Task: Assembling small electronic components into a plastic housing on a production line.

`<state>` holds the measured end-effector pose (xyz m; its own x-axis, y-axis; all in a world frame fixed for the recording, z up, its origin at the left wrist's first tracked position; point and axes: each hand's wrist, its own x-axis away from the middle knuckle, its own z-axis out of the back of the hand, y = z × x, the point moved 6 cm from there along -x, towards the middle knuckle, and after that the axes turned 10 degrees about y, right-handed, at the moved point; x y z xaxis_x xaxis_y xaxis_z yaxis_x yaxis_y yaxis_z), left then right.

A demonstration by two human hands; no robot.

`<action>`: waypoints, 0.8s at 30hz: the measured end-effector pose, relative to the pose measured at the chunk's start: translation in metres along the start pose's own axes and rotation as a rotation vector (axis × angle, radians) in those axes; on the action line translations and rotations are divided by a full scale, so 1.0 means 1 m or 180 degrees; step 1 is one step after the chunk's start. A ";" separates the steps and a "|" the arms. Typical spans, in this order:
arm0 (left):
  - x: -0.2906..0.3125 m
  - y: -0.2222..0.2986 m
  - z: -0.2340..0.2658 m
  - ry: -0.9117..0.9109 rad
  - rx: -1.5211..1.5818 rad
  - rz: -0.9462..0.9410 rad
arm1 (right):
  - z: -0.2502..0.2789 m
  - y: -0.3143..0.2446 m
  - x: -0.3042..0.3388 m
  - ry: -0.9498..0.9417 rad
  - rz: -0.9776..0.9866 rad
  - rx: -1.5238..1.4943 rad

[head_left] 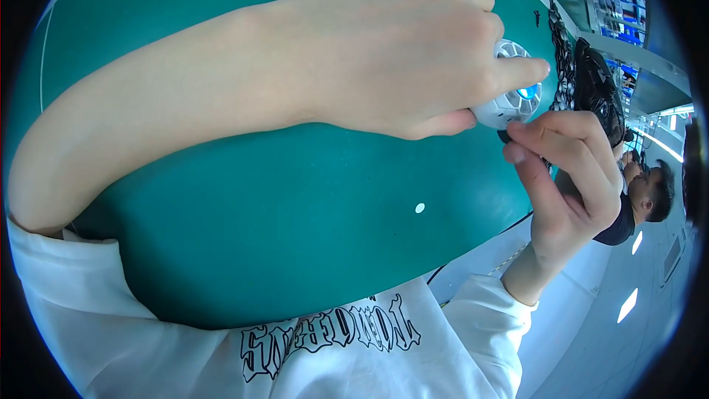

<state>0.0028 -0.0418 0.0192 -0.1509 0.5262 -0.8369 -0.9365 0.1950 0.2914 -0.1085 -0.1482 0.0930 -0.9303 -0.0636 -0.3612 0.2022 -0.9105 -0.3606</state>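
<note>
My left hand (413,52) reaches across from the left, palm down and fingers curled, gripping a small round fan (509,107). Its light grey housing has a spoked grille and a shiny blue centre, and one finger lies over it. Part of the fan is hidden beneath that hand. On the right, my right hand (576,170) pinches a small black piece (504,135) between thumb and forefinger, right at the fan's lower edge. Whether the black piece is fixed to the fan, I cannot tell.
A green tabletop (295,207) lies below, with a small white disc (420,207) on it. Dark chain-like pieces (563,52) line its right side, beside a black bag (597,77). A dark cable (437,273) runs by the near edge. Another person (641,199) is at right.
</note>
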 end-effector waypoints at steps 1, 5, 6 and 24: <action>0.002 -0.001 0.001 0.0005 0.0015 0.0015 | -0.001 0.000 -0.001 0.0100 -0.0009 0.0100; 0.001 0.001 -0.001 0.0033 0.0067 0.0083 | -0.001 0.004 0.000 0.0275 0.0042 0.0284; 0.001 -0.001 0.000 0.0039 0.0076 0.0102 | -0.001 0.006 0.000 0.0261 0.0104 0.0265; -0.002 0.017 -0.002 -0.0064 0.0464 0.0159 | -0.025 0.067 0.022 -0.0175 -0.2111 -0.1468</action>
<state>-0.0131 -0.0409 0.0250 -0.1885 0.5545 -0.8106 -0.8719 0.2854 0.3980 -0.1078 -0.2000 0.0394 -0.9122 0.3996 0.0908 -0.3023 -0.5065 -0.8075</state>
